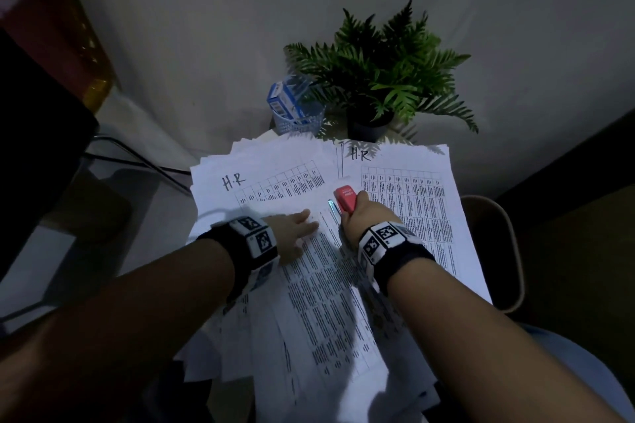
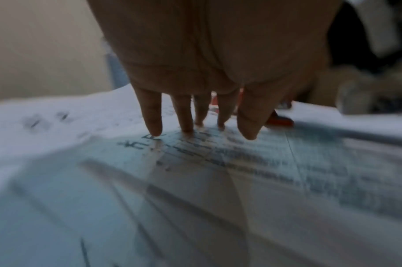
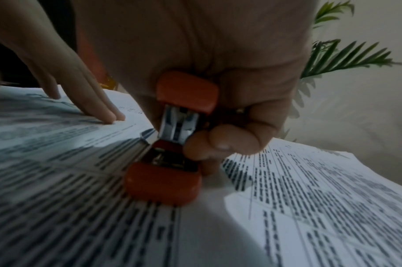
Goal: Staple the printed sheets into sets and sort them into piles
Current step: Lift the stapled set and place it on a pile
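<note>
Printed sheets cover the small table: a fanned pile marked "H.R" point(image 1: 271, 178) at the left, a second "H.R" pile point(image 1: 412, 203) at the right, and a loose set point(image 1: 330, 288) lying across the middle. My left hand point(image 1: 295, 227) presses flat on the top of that middle set, fingers point(image 2: 154, 124) straight on the paper. My right hand point(image 1: 364, 213) grips a small red stapler point(image 1: 345, 198). In the right wrist view the stapler point(image 3: 170, 162) stands with its jaws apart at the sheet's corner point(image 3: 147, 134).
A potted fern point(image 1: 381, 79) and a blue mesh cup point(image 1: 299, 117) holding a small box stand at the table's far edge by the wall. A chair rim point(image 1: 512, 244) shows at the right. More sheets point(image 1: 247, 347) overhang the near edge.
</note>
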Available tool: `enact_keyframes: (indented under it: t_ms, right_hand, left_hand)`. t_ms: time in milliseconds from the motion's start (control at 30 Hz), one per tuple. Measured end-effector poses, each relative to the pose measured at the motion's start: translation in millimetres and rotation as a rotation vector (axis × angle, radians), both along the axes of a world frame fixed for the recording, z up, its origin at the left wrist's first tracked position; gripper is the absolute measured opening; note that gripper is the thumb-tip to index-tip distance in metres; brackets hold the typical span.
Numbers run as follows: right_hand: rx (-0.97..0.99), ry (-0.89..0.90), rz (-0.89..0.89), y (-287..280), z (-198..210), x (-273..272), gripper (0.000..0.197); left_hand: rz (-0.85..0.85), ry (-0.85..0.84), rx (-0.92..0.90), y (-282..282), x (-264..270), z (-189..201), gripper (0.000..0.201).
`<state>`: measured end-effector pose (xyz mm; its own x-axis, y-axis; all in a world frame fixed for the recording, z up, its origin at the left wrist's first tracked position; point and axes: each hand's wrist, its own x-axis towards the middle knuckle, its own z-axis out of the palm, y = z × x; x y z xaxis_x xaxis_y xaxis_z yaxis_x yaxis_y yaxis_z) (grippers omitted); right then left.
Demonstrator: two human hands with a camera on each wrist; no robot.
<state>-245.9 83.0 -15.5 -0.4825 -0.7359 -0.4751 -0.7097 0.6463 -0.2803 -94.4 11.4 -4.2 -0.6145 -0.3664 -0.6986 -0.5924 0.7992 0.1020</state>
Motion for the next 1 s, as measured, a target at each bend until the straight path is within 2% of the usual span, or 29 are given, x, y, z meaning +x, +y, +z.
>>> enact_keyframes:
  t_ms: [200,400,767,1000]
  right_hand:
    - [-0.016,-0.04,-0.062,-6.5,3.1,0.9,0.033]
    - [-0.064,-0.062,-0.062,-4.3,-4.3,-3.4,0.045]
    - [-0.013,-0.08,-0.042,-11.7,-10.4,-21.1,0.049]
    - [0.0,-0.052,-0.012,-6.1,-5.1,-15.1,0.045]
  left_hand:
    - [-0.056,-0.034,-0.143,3.7,-29.1,1.0,0.075]
    - [0.028,-0.02,-0.085,-2.1,-36.7,1.6,0.074]
    - [-0.05,-0.008,-0.133,-3.8,-35.9,0.7,0.07]
    - [-0.059,-0.058,-0.14,-6.8,-30.9,1.5,0.065]
